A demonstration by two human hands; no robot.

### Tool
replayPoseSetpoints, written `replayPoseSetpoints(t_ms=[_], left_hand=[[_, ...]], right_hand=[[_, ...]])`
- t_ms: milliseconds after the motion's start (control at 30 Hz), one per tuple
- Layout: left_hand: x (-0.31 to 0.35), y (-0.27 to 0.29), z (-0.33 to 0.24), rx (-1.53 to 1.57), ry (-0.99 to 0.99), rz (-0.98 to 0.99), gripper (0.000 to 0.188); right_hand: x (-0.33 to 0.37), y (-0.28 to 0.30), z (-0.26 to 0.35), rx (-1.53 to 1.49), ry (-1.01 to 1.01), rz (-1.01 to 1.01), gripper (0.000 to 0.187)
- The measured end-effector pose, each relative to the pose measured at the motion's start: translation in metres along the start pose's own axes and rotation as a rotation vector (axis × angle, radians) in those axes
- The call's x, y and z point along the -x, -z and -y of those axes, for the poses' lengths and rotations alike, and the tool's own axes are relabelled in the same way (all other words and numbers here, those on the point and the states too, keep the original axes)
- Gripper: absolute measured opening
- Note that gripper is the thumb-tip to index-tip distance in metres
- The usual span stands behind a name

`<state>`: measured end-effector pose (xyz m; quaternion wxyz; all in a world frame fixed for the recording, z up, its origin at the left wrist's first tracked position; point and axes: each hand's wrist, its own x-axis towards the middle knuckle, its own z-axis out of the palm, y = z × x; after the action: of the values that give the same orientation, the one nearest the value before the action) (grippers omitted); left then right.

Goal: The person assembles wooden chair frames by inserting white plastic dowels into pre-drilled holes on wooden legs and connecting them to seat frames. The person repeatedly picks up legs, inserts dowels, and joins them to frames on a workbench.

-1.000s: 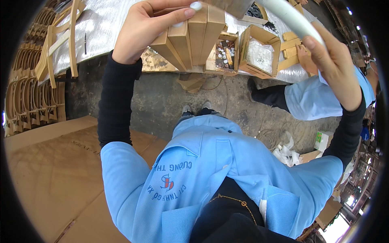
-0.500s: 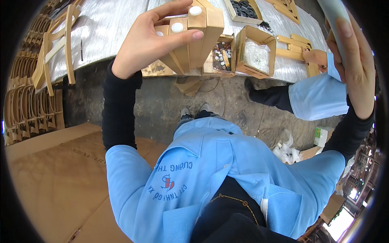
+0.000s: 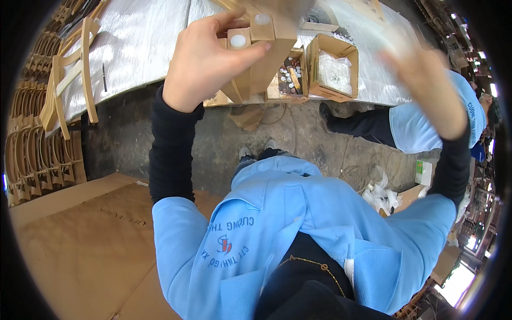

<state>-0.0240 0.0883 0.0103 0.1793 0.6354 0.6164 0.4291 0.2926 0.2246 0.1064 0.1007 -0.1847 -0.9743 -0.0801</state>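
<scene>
Wooden posts (image 3: 261, 69), clustered at the upper centre of the frame, stand by the near edge of the silvery-covered worktop (image 3: 138, 45), which spans the top. A jointed wooden frame (image 3: 87, 69) leans at upper left; an open cardboard box (image 3: 335, 94) sits right of the posts. The left hand (image 3: 210, 56) curls around the post ends, thumb against their near side. At upper right, the blurred right hand (image 3: 426, 80) grips a pale handle (image 3: 397, 45). Smallest, two white round caps (image 3: 238, 41) top two posts.
</scene>
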Motion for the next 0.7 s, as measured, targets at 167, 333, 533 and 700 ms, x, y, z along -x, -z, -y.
replayPoseSetpoints(t_ms=[167, 333, 533, 700], left_hand=[[0.012, 0.003, 0.003, 0.022, 0.056, -0.168, 0.083], [0.0, -0.002, 0.003, -0.146, -0.052, -0.242, 0.089], [0.011, 0.002, 0.009, -0.161, -0.088, -0.312, 0.088], [0.003, -0.004, 0.007, -0.072, -0.038, -0.301, 0.093]], right_hand=[[-0.014, 0.069, 0.001, -0.151, -0.356, 0.028, 0.037], [0.01, 0.051, -0.007, 0.308, -0.149, -0.183, 0.039], [-0.004, 0.088, -0.002, 0.125, -0.427, -0.025, 0.042], [0.001, 0.051, 0.002, 0.366, -0.21, -0.168, 0.045]])
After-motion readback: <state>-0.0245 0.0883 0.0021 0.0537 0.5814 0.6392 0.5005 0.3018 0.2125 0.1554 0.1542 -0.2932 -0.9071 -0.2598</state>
